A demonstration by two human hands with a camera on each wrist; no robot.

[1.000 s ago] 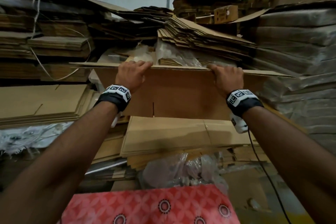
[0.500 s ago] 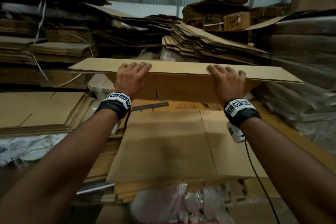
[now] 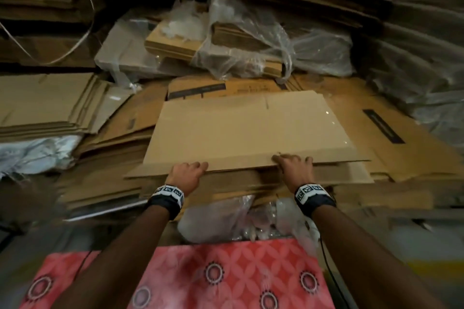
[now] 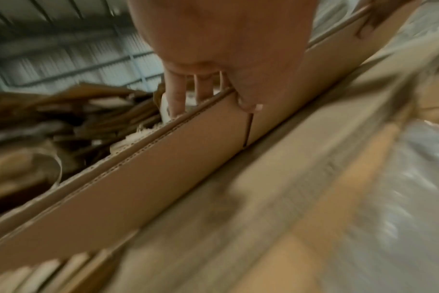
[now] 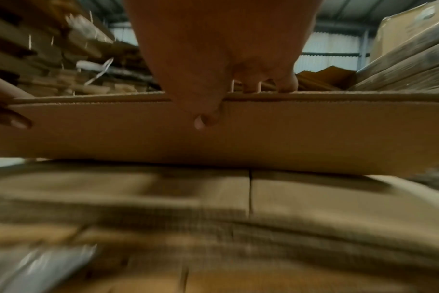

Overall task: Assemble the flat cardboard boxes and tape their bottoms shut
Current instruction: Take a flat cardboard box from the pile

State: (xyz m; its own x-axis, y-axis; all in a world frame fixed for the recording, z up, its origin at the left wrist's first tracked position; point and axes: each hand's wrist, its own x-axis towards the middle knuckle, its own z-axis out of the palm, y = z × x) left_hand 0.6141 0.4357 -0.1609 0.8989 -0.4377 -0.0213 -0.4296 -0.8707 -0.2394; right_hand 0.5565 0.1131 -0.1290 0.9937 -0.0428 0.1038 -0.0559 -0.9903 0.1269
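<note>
No print on the flat brown cardboard box (image 3: 241, 130) is legible; dark label strips on the printed cardboard sheets (image 3: 384, 125) beneath and beyond it are too blurred to read. The box lies atop the stack of flattened cartons (image 3: 105, 178), its near edge raised. Left hand (image 3: 187, 175) grips that near edge, fingers over the top, thumb underneath; right hand (image 3: 295, 167) likewise. Crumpled clear plastic wrap (image 3: 251, 40) lies beyond the box; a red patterned cloth (image 3: 226, 273) is nearest the person. Only the wrist views show both thumbs (image 4: 248, 103) (image 5: 203, 121) pressed against the underside.
</note>
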